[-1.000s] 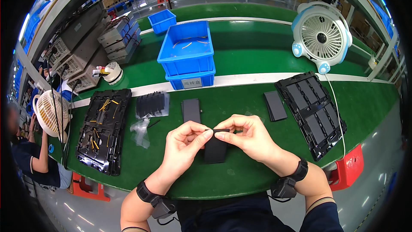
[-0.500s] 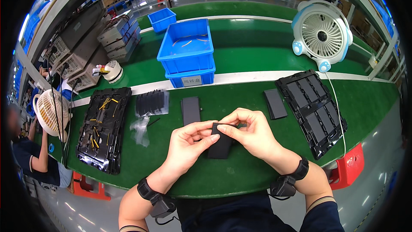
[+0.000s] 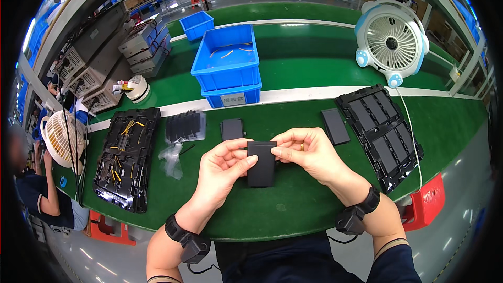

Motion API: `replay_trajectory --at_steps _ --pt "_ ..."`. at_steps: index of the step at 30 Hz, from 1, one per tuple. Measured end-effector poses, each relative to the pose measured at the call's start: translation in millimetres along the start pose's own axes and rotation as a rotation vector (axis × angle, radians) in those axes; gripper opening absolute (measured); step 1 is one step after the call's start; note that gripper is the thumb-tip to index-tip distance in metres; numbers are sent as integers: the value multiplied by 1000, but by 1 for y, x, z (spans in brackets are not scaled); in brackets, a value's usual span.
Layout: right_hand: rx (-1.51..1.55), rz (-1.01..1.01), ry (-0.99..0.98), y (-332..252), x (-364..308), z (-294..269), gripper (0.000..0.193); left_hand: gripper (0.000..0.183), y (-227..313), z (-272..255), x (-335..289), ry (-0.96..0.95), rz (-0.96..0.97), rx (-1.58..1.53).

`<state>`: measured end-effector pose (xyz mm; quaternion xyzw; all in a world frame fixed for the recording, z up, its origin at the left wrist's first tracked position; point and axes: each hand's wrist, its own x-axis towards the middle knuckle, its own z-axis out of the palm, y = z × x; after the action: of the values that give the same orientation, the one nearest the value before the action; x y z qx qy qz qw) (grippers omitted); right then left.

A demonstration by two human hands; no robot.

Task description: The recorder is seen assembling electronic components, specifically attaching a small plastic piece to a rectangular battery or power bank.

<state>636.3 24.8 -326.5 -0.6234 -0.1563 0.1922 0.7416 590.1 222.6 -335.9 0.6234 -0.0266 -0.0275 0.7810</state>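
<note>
A flat black rectangular case is held upright between my two hands over the green table. My left hand pinches its upper left edge between thumb and fingers. On the upper right edge, my right hand grips it the same way, a ring on one finger. A thin line crosses the case near its top end. Just beyond my left hand lies another dark flat case, partly on top of a second one. A further dark case rests beyond my right hand, beside a black tray holding several similar pieces.
At left are a black tray with yellow strips and a plastic bag of black strips. Blue bins stand ahead. A white fan is at far right, its cord crossing the right tray. A person sits at left.
Both hands have shifted slightly apart, now at the case's two sides instead of meeting over its top. The case has moved a little left and sits straighter.
</note>
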Motion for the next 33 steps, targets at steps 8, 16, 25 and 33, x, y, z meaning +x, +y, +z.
replay_trajectory --at_steps 8,16,25,33 --pt "41 -16 31 1 0 6 17 31 1 3 -1 22 -6 -38" --pt "-9 -96 0 5 -3 9 15 19 0 -1 -1 21 29 38" --pt "-97 -61 53 8 -3 8 21 19 1 0 0 45 9 10" --pt "60 -25 13 3 -1 4 17 28 -1 0 -1 -41 15 -39"
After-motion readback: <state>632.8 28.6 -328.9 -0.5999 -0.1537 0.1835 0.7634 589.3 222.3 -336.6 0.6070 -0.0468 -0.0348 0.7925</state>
